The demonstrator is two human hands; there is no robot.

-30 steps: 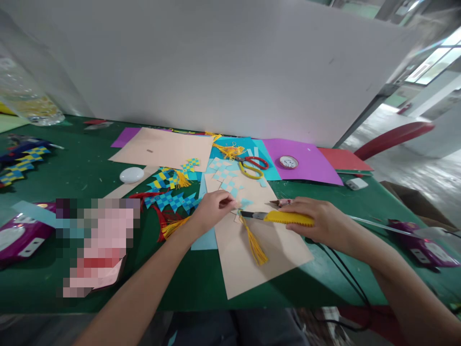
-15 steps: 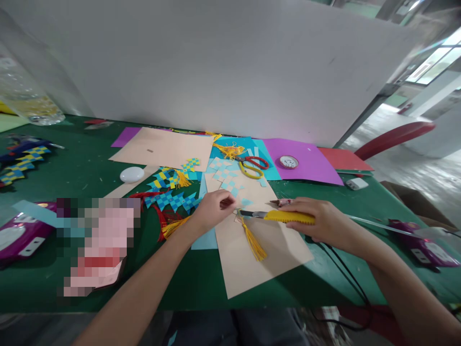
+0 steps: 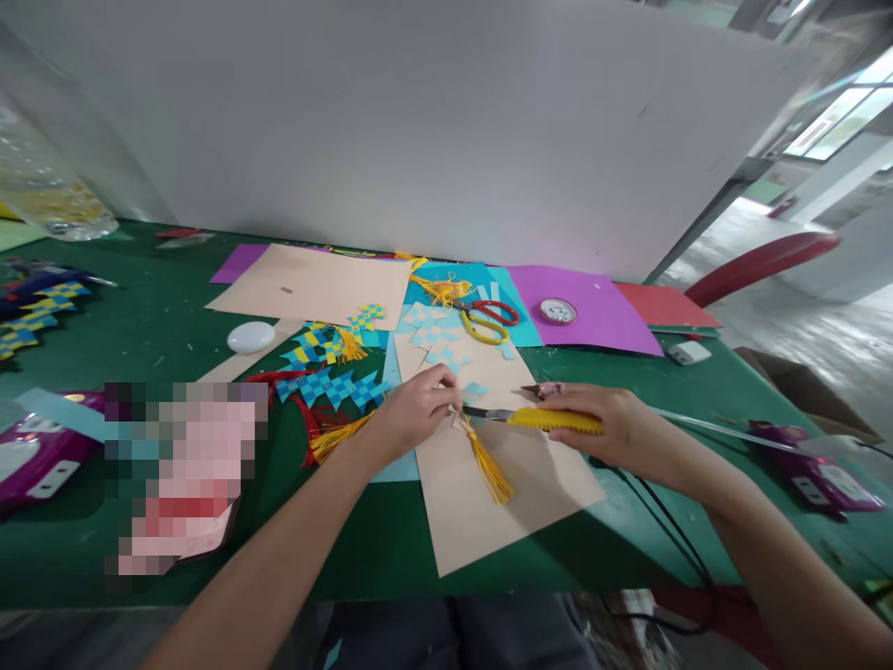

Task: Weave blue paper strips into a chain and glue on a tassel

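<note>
My right hand [image 3: 614,423] is wrapped round a yellow utility knife [image 3: 551,421], its blade [image 3: 488,413] pointing left. Beyond those fingers shows a dark pointed tip with a pinkish body [image 3: 548,389]; whether the hand also grips it, I cannot tell. My left hand [image 3: 422,405] is closed in a pinch by the blade's end, and what lies between its fingertips is too small to make out. Just below the blade, a yellow tassel [image 3: 492,470] lies on a beige sheet [image 3: 516,530]. Light blue paper pieces [image 3: 446,354] are spread beyond the left hand.
Scissors [image 3: 488,321] and a small round dish [image 3: 558,311] lie behind the hands. Woven blue-and-yellow paper fish shapes [image 3: 335,386] with tassels are at left, near a white oval object [image 3: 251,337]. A clear rod [image 3: 718,426] and black cable [image 3: 670,516] extend by the right arm.
The left fingers have curled tighter, with their tips now closer to the blade's end. The knife stays in the right hand, almost unmoved. The whole view has shifted slightly.
</note>
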